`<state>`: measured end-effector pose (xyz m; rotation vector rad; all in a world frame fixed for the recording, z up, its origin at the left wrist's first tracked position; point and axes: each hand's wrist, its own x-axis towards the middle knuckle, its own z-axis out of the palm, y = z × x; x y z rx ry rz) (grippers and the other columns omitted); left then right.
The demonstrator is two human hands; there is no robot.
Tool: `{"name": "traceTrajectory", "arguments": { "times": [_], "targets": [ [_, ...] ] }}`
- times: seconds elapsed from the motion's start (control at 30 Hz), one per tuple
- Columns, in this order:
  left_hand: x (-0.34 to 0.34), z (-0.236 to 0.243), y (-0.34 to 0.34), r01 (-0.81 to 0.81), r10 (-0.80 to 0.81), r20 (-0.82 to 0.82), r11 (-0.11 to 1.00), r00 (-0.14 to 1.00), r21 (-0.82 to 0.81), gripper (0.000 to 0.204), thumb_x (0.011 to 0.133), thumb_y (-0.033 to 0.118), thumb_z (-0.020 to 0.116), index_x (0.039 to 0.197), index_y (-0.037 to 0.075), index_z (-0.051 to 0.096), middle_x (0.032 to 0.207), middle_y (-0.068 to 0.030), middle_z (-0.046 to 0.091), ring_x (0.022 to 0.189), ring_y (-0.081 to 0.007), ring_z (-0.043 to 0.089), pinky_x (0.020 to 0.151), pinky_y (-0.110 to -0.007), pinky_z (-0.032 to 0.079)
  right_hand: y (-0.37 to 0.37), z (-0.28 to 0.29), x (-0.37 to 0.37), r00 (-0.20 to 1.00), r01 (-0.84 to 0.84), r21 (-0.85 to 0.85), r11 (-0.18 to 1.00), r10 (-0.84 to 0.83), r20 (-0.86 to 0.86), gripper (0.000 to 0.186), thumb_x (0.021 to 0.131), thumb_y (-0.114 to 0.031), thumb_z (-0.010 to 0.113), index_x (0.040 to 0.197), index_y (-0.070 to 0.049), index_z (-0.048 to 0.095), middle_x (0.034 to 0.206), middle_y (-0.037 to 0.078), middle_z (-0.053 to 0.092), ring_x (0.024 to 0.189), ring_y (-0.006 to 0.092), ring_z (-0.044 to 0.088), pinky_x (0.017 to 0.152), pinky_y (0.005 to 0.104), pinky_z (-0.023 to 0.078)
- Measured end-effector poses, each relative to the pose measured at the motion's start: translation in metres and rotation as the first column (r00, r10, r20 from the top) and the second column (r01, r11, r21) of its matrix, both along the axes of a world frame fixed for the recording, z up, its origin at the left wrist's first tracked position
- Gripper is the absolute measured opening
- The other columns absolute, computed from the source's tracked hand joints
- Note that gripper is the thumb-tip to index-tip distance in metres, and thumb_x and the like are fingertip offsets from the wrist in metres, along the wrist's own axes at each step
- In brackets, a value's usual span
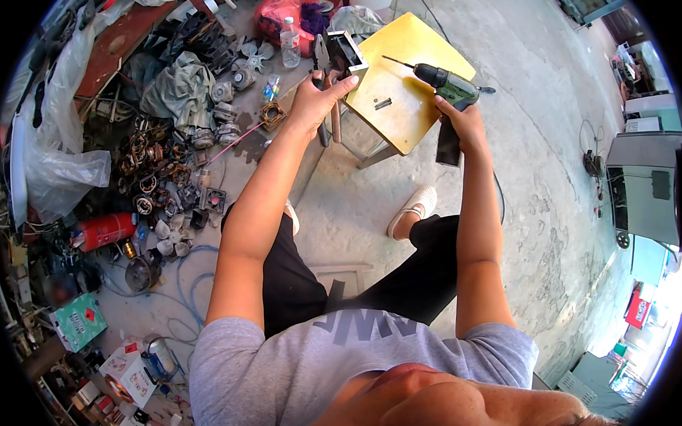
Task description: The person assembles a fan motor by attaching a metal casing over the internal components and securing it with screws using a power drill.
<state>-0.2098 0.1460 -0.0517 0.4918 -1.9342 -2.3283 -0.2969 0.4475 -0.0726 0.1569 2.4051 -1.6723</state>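
My right hand (465, 122) is wrapped round the grip of a green and black cordless drill (445, 82). Its long thin bit points left over a small yellow-topped stool (403, 49). At the stool's left edge, my left hand (318, 101) is closed round what look like pliers (336, 124), one handle dark and the other reddish brown. The thumb presses on a black box-shaped part (343, 51) with a pale metal edge. How the pliers meet this part is hidden by my fingers. A few dark screws (383, 103) lie on the stool top.
Motor parts and copper coils (147, 152) are heaped on the floor at left, by a red cylinder (105, 230). A clear bottle (290, 42) and a red plastic bag (274, 12) stand beyond my left hand. A grey cabinet (644, 191) is at far right.
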Motion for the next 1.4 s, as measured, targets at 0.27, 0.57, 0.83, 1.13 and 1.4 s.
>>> {"name": "traceTrajectory", "arguments": {
  "times": [0.27, 0.57, 0.83, 1.13, 1.4],
  "targets": [
    [0.002, 0.005, 0.007, -0.067, 0.068, 0.043, 0.998, 0.997, -0.015, 0.046, 0.075, 0.040, 0.085, 0.098, 0.010, 0.058, 0.083, -0.0004, 0.061, 0.076, -0.0113, 0.057, 0.069, -0.027, 0.043, -0.021, -0.029, -0.028, 0.983, 0.186, -0.155, 0.970, -0.183, 0.035, 0.053, 0.080, -0.038, 0.079, 0.101, 0.009, 0.066, 0.093, 0.013, 0.069, 0.082, 0.0194, 0.065, 0.071, 0.0339, 0.052],
    [0.000, -0.002, 0.004, -0.013, 0.013, -0.001, 0.999, 1.000, 0.031, 0.043, 0.075, 0.037, 0.085, 0.096, 0.010, 0.059, 0.083, 0.0007, 0.061, 0.076, -0.0105, 0.057, 0.071, -0.025, 0.043, -0.033, 0.003, -0.019, 0.997, -0.013, 0.386, 0.923, 0.041, -0.064, 0.066, 0.077, -0.049, 0.076, 0.106, 0.009, 0.066, 0.102, 0.026, 0.069, 0.092, 0.0338, 0.068, 0.080, 0.0408, 0.052],
    [0.003, 0.006, 0.006, -0.008, 0.006, 0.022, 0.998, 1.000, 0.069, 0.045, 0.075, 0.035, 0.086, 0.097, 0.010, 0.056, 0.090, 0.0010, 0.062, 0.083, -0.0097, 0.058, 0.076, -0.026, 0.045, -0.072, 0.047, 0.028, 0.738, 0.205, 0.610, 0.766, 0.288, -0.610, 0.058, 0.076, -0.038, 0.080, 0.121, -0.006, 0.065, 0.118, 0.017, 0.064, 0.105, 0.0311, 0.064, 0.086, 0.0396, 0.052],
    [0.005, 0.003, -0.004, -0.057, 0.020, 0.127, 0.953, 0.992, 0.297, 0.036, 0.081, 0.031, 0.082, 0.100, 0.012, 0.058, 0.093, -0.0003, 0.065, 0.086, -0.0120, 0.062, 0.076, -0.027, 0.048, -0.144, 0.030, 0.046, 0.801, -0.137, 0.354, 0.925, 0.314, -0.509, 0.076, 0.068, -0.045, 0.084, 0.125, -0.001, 0.059, 0.110, 0.017, 0.067, 0.099, 0.0301, 0.067, 0.084, 0.0397, 0.053],
    [0.022, 0.011, -0.042, -0.029, -0.093, 0.082, 0.470, 0.992, 0.882, 0.016, 0.087, 0.000, 0.061, 0.100, 0.009, 0.057, 0.112, -0.0109, 0.067, 0.103, -0.0254, 0.064, 0.087, -0.048, 0.051, -0.153, 0.020, 0.042, 0.870, -0.143, 0.270, 0.952, 0.251, -0.424, 0.054, 0.075, -0.031, 0.081, 0.115, 0.001, 0.062, 0.098, 0.016, 0.073, 0.092, 0.0293, 0.071, 0.079, 0.0382, 0.054]
  ]
}}
